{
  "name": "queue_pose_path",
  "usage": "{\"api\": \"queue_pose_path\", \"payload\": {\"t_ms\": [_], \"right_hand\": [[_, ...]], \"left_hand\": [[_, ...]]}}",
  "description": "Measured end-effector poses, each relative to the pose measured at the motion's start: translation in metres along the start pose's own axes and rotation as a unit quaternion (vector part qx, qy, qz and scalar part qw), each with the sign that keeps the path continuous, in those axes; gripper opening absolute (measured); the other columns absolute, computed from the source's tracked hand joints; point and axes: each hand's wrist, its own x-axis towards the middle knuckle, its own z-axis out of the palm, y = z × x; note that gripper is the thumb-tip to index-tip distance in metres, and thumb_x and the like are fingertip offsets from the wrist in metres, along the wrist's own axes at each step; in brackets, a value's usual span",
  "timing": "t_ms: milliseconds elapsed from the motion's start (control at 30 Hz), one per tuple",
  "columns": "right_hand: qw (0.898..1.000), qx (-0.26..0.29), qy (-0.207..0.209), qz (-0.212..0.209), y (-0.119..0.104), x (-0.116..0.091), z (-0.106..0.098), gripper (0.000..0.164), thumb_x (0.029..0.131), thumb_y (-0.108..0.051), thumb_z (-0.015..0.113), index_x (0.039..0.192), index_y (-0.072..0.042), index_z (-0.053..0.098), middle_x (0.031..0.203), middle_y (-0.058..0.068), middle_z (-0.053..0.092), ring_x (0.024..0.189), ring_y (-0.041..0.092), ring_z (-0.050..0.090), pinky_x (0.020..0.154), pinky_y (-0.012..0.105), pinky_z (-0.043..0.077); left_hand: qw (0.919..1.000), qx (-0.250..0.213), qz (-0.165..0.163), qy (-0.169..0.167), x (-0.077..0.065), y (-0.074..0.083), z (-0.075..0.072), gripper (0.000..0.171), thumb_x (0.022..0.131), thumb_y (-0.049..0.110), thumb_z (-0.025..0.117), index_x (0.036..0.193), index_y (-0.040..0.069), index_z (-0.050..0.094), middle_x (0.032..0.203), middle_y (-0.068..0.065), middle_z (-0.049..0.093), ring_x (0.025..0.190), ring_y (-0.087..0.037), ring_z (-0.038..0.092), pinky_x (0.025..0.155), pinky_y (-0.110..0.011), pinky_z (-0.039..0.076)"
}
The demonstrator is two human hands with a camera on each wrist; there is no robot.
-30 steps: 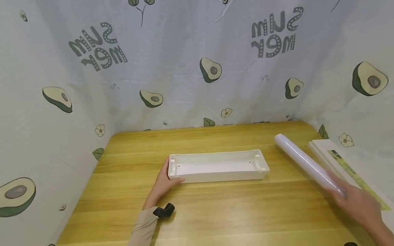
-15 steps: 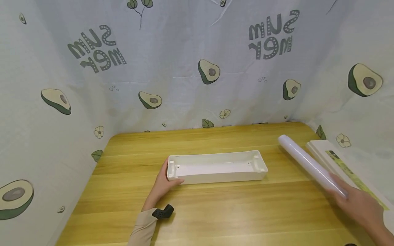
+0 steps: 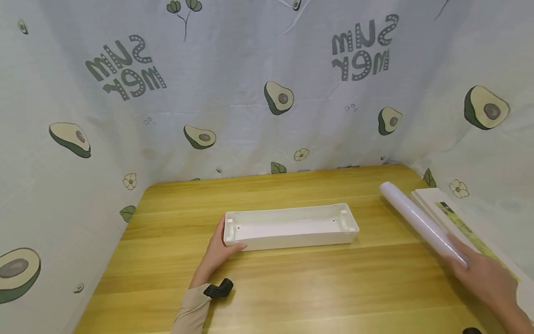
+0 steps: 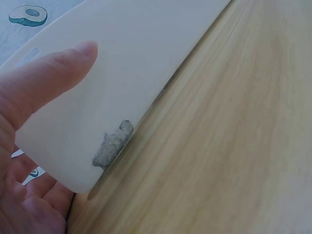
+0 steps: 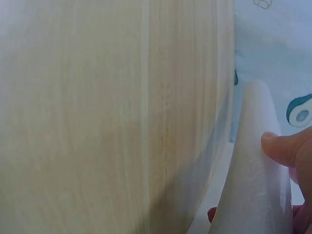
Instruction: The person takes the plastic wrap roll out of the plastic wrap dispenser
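Note:
A long white plastic box (image 3: pixel 292 241), without a lid, lies on the wooden table, its inside bare apart from small fittings at both ends. My left hand (image 3: pixel 219 248) grips its left end, thumb along the front wall and fingers round the end. In the left wrist view a grey rough patch (image 4: pixel 113 146) shows low on the box's wall. On the right, my right hand (image 3: pixel 484 273) holds a roll of clear plastic film (image 3: pixel 417 220) by its near end, the far end pointing up and left. The right wrist view shows the thumb pressed along the film roll (image 5: pixel 256 180).
A white carton (image 3: pixel 434 197) with a green printed strip lies along the table's right side, partly behind the roll and right hand. The wooden table (image 3: pixel 317 287) meets an avocado-print curtain (image 3: pixel 242 60) at the back and both sides.
The whole scene shifts slightly left as the head view turns. The film roll comes a little nearer the carton; both hands keep their holds.

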Motion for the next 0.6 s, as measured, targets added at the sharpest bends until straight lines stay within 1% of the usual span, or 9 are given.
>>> {"api": "queue_pose_path", "payload": {"t_ms": [100, 200, 333, 467, 600], "right_hand": [[1.000, -0.006, -0.025, 0.016, 0.0003, -0.0013, -0.0034, 0.069, 0.092, -0.050, 0.050, 0.144, -0.008, 0.030, 0.097, 0.043, 0.053, 0.061, 0.048, 0.052, 0.043, 0.042, 0.034], [0.998, -0.010, -0.050, 0.033, -0.0028, -0.0017, -0.0019, 0.070, 0.093, -0.050, 0.047, 0.145, -0.009, 0.026, 0.104, 0.043, 0.051, 0.066, 0.049, 0.053, 0.045, 0.044, 0.036], [0.998, -0.007, -0.046, 0.044, -0.0037, -0.0030, -0.0024, 0.067, 0.093, -0.047, 0.048, 0.145, -0.010, 0.028, 0.106, 0.043, 0.050, 0.065, 0.048, 0.053, 0.045, 0.044, 0.035], [0.997, -0.005, -0.053, 0.057, -0.0022, -0.0027, -0.0043, 0.066, 0.093, -0.046, 0.047, 0.145, -0.010, 0.028, 0.107, 0.043, 0.049, 0.064, 0.047, 0.053, 0.045, 0.045, 0.035], [0.996, -0.009, -0.063, 0.066, -0.0004, -0.0028, -0.0048, 0.067, 0.094, -0.048, 0.045, 0.146, -0.011, 0.026, 0.110, 0.044, 0.048, 0.067, 0.050, 0.053, 0.046, 0.046, 0.035]], "left_hand": [[1.0000, 0.002, -0.001, 0.003, 0.0005, 0.0013, 0.0017, 0.107, 0.071, 0.014, 0.081, 0.152, 0.012, 0.011, 0.153, -0.012, 0.029, 0.135, -0.031, 0.036, 0.110, -0.048, 0.030], [1.0000, 0.002, -0.001, 0.005, -0.0012, 0.0003, -0.0002, 0.106, 0.071, 0.013, 0.081, 0.151, 0.012, 0.012, 0.153, -0.013, 0.029, 0.135, -0.031, 0.036, 0.111, -0.048, 0.029], [1.0000, 0.005, -0.001, -0.001, -0.0008, -0.0007, -0.0001, 0.105, 0.072, 0.013, 0.080, 0.151, 0.011, 0.012, 0.154, -0.014, 0.027, 0.137, -0.031, 0.033, 0.112, -0.048, 0.027], [1.0000, 0.007, -0.004, 0.001, 0.0000, -0.0003, 0.0013, 0.106, 0.072, 0.014, 0.081, 0.152, 0.011, 0.011, 0.154, -0.013, 0.026, 0.137, -0.032, 0.033, 0.111, -0.049, 0.028], [1.0000, 0.005, 0.005, 0.001, -0.0007, 0.0002, 0.0017, 0.107, 0.072, 0.016, 0.081, 0.152, 0.011, 0.010, 0.154, -0.013, 0.027, 0.136, -0.032, 0.035, 0.110, -0.050, 0.029]]}}
